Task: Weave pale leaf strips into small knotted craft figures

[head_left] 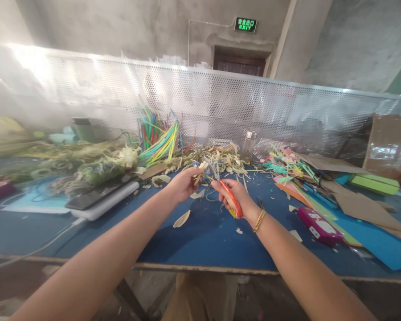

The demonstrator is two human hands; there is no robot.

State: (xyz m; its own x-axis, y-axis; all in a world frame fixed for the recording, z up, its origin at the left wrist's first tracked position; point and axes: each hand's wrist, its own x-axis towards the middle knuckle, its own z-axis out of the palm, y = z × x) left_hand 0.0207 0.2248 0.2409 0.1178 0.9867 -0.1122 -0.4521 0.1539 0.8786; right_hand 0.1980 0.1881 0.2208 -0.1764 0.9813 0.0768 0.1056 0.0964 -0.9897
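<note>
My right hand point(234, 196) is wrapped round a pair of scissors point(230, 194) with red and yellow handles. Their silver blades point up and to the left. Close to the blade tips, my left hand point(186, 182) pinches a small pale piece point(203, 165) that looks like dried plant husk. Its exact shape is partly hidden by my fingers. Just behind both hands spreads a heap of dried husk scraps point(220, 156). One pale husk petal point(182, 219) lies alone on the blue tabletop point(200, 249) below my left hand.
Colourful pipe cleaners point(160, 136) stand at the back. A glass bottle point(250, 141) is behind the heap. At left lie a phone point(96, 196), a white power bank point(110, 203) and green fibre bundles point(102, 171). Coloured paper point(374, 236), cardboard point(364, 207) and a purple box point(319, 226) lie right.
</note>
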